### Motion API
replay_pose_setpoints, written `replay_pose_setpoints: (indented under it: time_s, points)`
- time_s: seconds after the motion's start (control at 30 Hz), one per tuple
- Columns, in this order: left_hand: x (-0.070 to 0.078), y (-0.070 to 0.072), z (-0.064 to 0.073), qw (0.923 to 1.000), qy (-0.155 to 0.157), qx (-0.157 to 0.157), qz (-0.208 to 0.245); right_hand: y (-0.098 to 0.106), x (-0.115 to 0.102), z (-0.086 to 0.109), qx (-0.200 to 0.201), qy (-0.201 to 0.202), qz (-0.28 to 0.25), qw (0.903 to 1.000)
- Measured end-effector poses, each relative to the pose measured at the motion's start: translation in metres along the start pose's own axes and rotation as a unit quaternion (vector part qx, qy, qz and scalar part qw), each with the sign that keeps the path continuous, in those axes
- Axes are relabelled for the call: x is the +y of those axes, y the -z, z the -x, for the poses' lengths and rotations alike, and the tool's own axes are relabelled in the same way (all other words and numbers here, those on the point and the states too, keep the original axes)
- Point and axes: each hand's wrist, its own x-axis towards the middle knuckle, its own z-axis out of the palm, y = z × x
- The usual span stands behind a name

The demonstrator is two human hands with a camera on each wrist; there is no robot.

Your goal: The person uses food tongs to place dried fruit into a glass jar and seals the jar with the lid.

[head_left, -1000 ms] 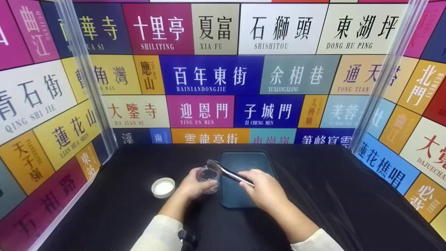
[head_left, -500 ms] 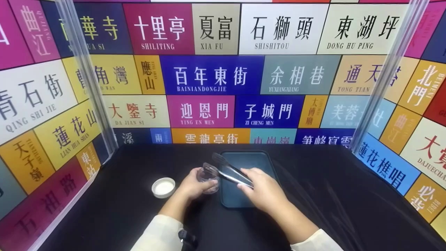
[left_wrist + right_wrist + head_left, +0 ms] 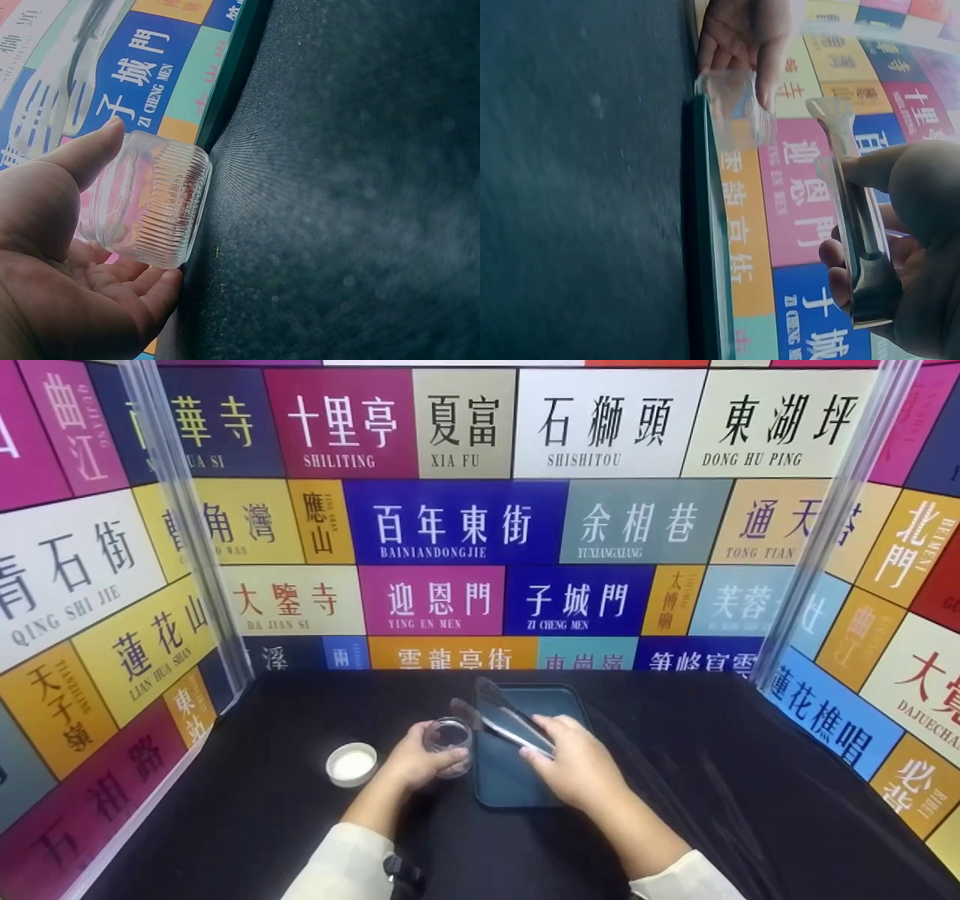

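My left hand [image 3: 424,757] holds a small clear jar [image 3: 451,765] with no lid on it, thumb on one side and fingers on the other. Ribbed walls of this jar [image 3: 165,202] show in the left wrist view, its base right at the dark cloth. My right hand [image 3: 577,761] grips metal tongs [image 3: 510,731] near their joined end. The arms of the tongs are spread, with slotted tips pointing up and left, just right of the jar's mouth and over the tray. Nothing shows between the tips of the tongs [image 3: 859,217] in the right wrist view.
A dark blue-green tray [image 3: 510,787] with a raised rim lies under the tongs, right of the jar. To the left of my left hand rests a round white lid [image 3: 352,765]. Black cloth [image 3: 300,840] covers the table, and printed panels [image 3: 465,517] stand around it.
The tongs' tips were together over the jar's mouth, then spread with one tip over it. Now they have shifted right and away, over the tray. The left hand and jar have stayed put.
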Motion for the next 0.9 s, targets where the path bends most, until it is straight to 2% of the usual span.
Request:
replay_pose_setpoints:
  time_s: [0.17, 0.4, 0.9]
  points:
    - [-0.001, -0.001, 0.001, 1.0, 0.002, 0.001, -0.005, 0.004, 0.02, -0.007, 0.01, -0.027, -0.002, 0.9996]
    - [0.001, -0.001, 0.002, 1.0, -0.001, -0.004, 0.001, 0.013, 0.05, -0.015, -0.003, -0.077, -0.01, 0.997]
    - [0.002, 0.0, 0.003, 0.9998, 0.012, 0.004, -0.013, 0.035, 0.101, -0.019, 0.017, -0.128, -0.012, 0.9916]
